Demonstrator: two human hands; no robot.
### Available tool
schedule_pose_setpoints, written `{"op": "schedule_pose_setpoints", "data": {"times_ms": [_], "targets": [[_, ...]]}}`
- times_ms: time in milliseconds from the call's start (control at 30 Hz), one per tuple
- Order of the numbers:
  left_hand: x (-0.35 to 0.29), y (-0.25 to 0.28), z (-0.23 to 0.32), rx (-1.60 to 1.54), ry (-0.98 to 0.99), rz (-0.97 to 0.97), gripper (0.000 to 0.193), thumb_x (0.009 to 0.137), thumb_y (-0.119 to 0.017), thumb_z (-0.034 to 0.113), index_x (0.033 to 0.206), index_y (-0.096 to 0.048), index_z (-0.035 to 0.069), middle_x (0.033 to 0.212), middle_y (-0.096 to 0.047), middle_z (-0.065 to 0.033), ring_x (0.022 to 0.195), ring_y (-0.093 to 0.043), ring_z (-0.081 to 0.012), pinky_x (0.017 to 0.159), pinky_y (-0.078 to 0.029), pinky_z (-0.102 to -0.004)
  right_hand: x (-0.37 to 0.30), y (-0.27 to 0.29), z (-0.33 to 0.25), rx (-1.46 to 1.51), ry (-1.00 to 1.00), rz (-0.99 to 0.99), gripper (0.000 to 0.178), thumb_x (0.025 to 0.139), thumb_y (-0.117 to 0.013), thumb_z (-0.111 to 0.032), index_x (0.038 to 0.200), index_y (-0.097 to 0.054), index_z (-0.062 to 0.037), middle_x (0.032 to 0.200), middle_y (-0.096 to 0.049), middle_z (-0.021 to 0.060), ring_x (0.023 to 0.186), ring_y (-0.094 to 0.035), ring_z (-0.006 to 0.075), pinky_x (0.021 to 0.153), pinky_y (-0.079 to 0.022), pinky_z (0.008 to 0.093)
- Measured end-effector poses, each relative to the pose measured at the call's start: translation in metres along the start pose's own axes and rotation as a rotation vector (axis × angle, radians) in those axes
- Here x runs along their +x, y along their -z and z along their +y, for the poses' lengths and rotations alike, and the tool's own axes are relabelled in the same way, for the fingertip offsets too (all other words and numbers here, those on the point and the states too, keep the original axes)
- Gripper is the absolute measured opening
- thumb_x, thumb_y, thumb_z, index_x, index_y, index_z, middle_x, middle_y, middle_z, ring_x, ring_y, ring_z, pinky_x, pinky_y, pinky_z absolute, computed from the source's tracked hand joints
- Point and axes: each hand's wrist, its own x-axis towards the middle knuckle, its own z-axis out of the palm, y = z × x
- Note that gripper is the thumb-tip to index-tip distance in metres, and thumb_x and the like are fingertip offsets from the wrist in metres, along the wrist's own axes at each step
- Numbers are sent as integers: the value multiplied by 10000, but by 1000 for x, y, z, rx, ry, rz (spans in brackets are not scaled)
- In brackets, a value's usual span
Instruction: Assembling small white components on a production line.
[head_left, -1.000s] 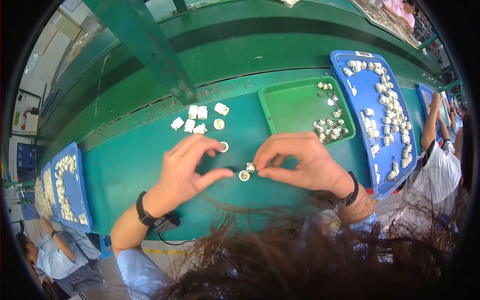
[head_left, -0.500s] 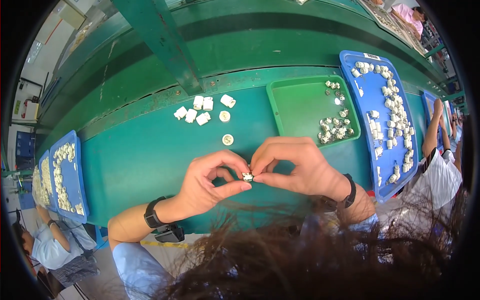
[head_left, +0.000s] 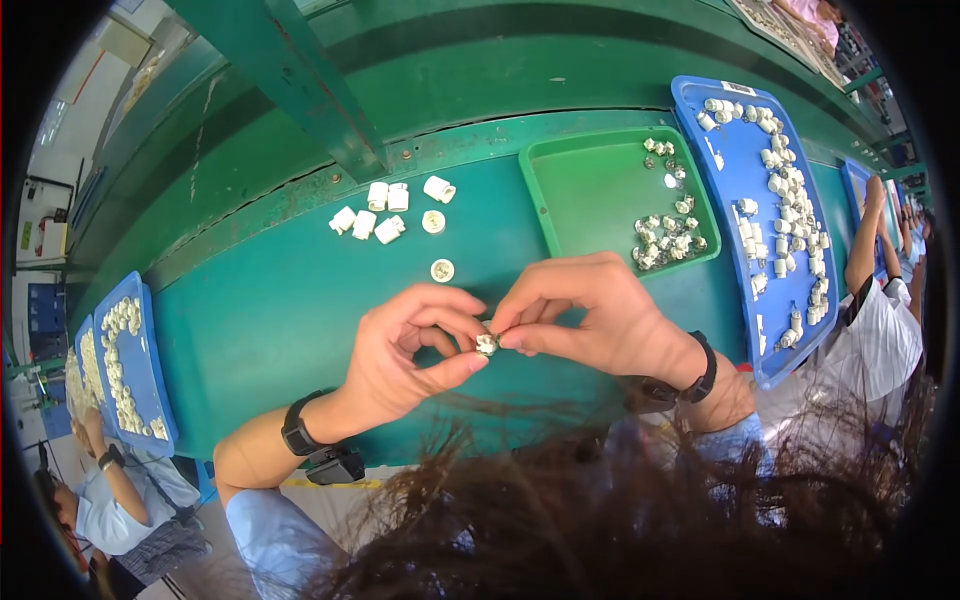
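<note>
Now I watch my left hand (head_left: 403,345) and right hand (head_left: 605,310), both nearly closed, pinch a white part (head_left: 486,345) over the bench (head_left: 260,340).

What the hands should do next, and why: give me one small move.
Probably press the held part gently with the right hand while the left hand steadies it. Fingertips of both hands meet at it and partly hide it, so how it sits cannot be told; a light push seems a sensible check.
</note>
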Motion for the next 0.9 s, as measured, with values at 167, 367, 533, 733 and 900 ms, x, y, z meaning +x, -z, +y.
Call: {"op": "schedule_pose_setpoints", "data": {"times_ms": [167,367,533,733,900], "targets": [[-1,7,-7,-24,3,-39,317,828,-780,-138,1106,-663,-38,1024,-713,-136,858,-686,-145,715,-580,-275,0,1,0,-4,1,-9,147,882,-787,6,1020,-747,-26,967,-744,57,861,-749,160,767,-621,288],[0,10,-12,28,-117,-106,233,877,-775,-110,1082,-717,-18,1054,-732,-130,898,-698,-144,757,-583,-272,0,0,0,-45,17,-26,131,899,-767,14,1021,-732,-17,993,-734,57,863,-745,156,773,-620,284],[2,8,-9,24,-101,-114,227,869,-783,-111,1066,-717,-21,1042,-731,-120,879,-696,-136,751,-581,-269,-1,-1,1,113,-77,-46,126,922,-739,33,1040,-707,4,1004,-729,65,893,-736,147,792,-620,281],[1,8,-10,-34,-23,-72,199,869,-791,-100,1036,-714,-25,1021,-733,-103,864,-693,-127,747,-577,-269,0,-1,-4,346,-197,-53,154,918,-745,43,1059,-687,24,1037,-725,80,938,-727,145,826,-623,282],[1,7,-9,-32,-38,-74,183,872,-800,-79,1025,-714,-23,1001,-734,-95,847,-685,-118,741,-571,-263,1,-2,-4,254,-143,-84,163,896,-774,38,1042,-704,12,1077,-714,78,982,-719,150,848,-623,283]]}}
